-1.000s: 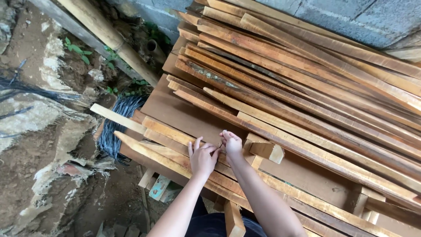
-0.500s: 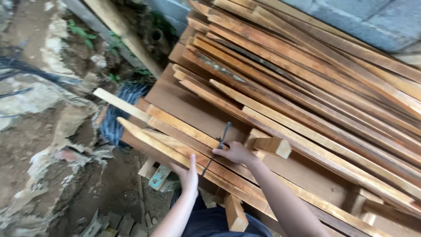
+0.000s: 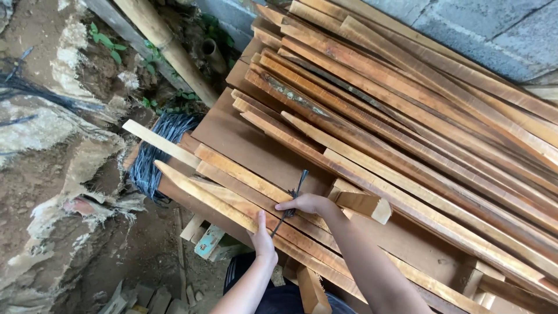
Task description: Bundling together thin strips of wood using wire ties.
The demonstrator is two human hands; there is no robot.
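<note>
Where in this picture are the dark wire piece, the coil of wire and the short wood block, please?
dark wire piece (image 3: 298,185), head view, on its upper stretch above the right hand.
coil of wire (image 3: 152,152), head view, on the middle of the bundle.
short wood block (image 3: 365,204), head view, on its top face.

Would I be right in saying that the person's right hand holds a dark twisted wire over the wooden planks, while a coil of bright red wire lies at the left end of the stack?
Not quite: the coil of wire is dark blue-black, not red, as the head view shows. The rest stands: the right hand holds the dark twisted wire over the wooden planks.
</note>
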